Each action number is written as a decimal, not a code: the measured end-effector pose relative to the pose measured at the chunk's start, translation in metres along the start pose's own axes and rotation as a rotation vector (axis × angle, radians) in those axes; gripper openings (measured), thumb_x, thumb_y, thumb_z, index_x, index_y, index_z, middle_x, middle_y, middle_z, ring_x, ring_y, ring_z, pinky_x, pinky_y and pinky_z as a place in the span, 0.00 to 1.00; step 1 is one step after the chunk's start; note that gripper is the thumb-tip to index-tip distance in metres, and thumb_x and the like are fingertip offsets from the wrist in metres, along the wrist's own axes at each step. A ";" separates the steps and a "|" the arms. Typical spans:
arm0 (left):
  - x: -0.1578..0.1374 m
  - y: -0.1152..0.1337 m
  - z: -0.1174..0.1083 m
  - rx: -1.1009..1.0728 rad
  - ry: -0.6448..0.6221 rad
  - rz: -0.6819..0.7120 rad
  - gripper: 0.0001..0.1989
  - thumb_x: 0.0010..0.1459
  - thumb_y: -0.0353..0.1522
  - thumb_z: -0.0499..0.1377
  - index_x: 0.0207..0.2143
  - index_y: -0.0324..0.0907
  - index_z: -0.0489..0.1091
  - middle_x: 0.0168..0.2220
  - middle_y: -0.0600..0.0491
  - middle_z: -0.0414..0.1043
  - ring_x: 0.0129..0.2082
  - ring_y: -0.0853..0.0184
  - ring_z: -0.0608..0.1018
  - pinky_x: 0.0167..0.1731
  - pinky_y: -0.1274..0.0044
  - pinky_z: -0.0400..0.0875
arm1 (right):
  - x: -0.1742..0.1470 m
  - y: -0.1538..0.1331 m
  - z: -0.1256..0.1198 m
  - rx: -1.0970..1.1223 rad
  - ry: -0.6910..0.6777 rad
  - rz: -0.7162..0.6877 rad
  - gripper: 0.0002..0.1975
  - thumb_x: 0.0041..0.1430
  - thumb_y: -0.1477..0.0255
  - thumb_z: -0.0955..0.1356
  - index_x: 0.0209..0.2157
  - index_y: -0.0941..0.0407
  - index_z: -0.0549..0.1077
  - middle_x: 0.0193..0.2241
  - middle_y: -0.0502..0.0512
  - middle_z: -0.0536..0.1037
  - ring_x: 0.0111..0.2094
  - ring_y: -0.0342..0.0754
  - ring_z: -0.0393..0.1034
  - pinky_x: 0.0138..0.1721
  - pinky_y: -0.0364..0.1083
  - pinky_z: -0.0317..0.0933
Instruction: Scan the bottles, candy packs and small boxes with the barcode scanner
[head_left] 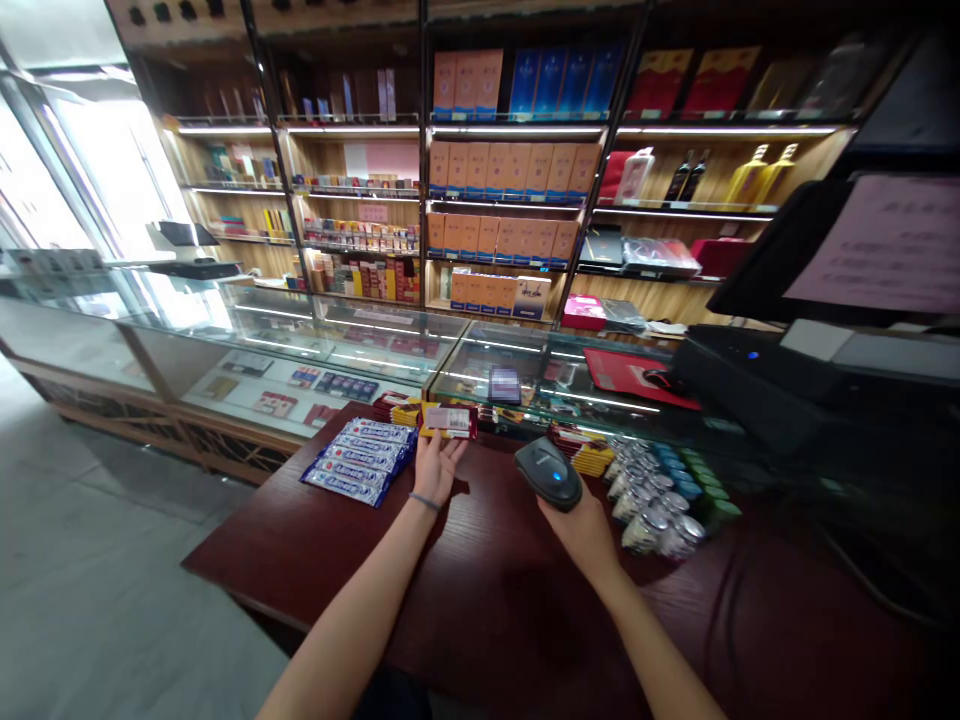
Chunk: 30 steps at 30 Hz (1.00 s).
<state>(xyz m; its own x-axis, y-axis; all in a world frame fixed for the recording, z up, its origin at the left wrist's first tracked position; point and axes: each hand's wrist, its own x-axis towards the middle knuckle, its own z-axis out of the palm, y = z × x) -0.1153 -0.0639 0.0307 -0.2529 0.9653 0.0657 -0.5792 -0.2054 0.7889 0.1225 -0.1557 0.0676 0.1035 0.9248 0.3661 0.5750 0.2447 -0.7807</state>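
Note:
My left hand holds a small yellow and dark red snack packet, its pale label and barcode turned up towards me. In my right hand is a black barcode scanner with a blue light on top, its front end pointing away over the table. Left of my left hand lies a row of blue and white toothpaste boxes. Just behind the held packet is a pile of similar yellow and red packets. Another pile of such packets sits beyond the scanner, to its right.
Small lidded jars stand in rows at the right of the dark red table. A glass display counter runs behind it. A red mat lies on the glass, near a black register screen. Stocked shelves line the wall.

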 end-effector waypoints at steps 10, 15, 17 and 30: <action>-0.009 -0.007 -0.013 -0.132 0.036 -0.095 0.13 0.68 0.37 0.52 0.54 0.51 0.59 0.52 0.48 0.73 0.51 0.65 0.79 0.55 0.61 0.72 | -0.011 -0.014 0.011 -0.138 -0.263 0.005 0.26 0.52 0.66 0.70 0.54 0.47 0.64 0.37 0.52 0.83 0.40 0.58 0.80 0.35 0.46 0.66; -0.012 -0.006 -0.012 -0.197 -0.007 -0.118 0.10 0.68 0.37 0.53 0.51 0.51 0.63 0.55 0.50 0.71 0.52 0.67 0.78 0.58 0.64 0.70 | -0.012 -0.014 0.011 -0.206 -0.339 -0.022 0.17 0.51 0.66 0.70 0.45 0.50 0.69 0.34 0.57 0.83 0.42 0.61 0.79 0.36 0.47 0.65; -0.013 -0.005 -0.011 -0.312 0.012 -0.138 0.12 0.65 0.34 0.57 0.51 0.51 0.63 0.55 0.49 0.71 0.51 0.66 0.78 0.58 0.62 0.69 | -0.012 -0.017 0.009 -0.180 -0.331 -0.009 0.17 0.51 0.66 0.69 0.44 0.51 0.68 0.34 0.57 0.83 0.42 0.60 0.79 0.36 0.46 0.65; -0.015 -0.004 -0.005 -0.267 -0.004 -0.150 0.23 0.56 0.28 0.65 0.51 0.51 0.63 0.47 0.53 0.76 0.43 0.68 0.80 0.54 0.64 0.72 | -0.006 -0.022 -0.006 -0.035 -0.166 0.024 0.15 0.51 0.65 0.69 0.42 0.49 0.67 0.32 0.53 0.82 0.40 0.58 0.79 0.37 0.47 0.65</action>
<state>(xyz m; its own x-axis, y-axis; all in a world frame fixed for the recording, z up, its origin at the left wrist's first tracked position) -0.1131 -0.0785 0.0228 -0.1460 0.9886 -0.0364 -0.7931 -0.0949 0.6016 0.1140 -0.1683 0.0851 -0.0162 0.9663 0.2569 0.6023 0.2146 -0.7689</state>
